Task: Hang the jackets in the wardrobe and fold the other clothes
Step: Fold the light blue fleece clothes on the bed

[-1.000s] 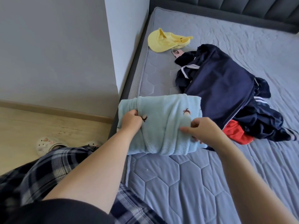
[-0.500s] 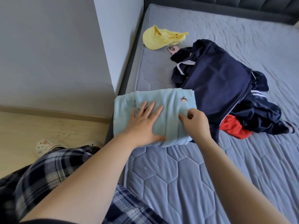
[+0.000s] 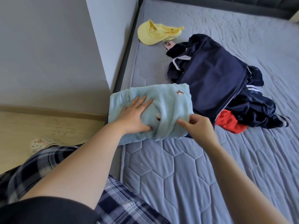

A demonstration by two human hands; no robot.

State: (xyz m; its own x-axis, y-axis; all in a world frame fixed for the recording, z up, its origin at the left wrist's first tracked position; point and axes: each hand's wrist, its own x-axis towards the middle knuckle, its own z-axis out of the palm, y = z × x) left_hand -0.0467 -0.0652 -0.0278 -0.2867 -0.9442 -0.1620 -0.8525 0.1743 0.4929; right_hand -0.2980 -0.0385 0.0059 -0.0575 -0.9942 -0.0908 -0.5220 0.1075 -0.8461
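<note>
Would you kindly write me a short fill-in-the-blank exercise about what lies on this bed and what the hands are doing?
1. The left hand presses flat on the light ____ garment.
2. The right hand pinches that garment's ____ edge.
3. The cap near the wall is ____.
4. Under the navy clothes a ____ garment peeks out.

Missing words: blue; right; yellow; red

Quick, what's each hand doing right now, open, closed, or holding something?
Left hand: open, fingers straight, pressing flat on the light blue folded garment.
Right hand: fingers curled, pinching the garment's near right edge.
</note>
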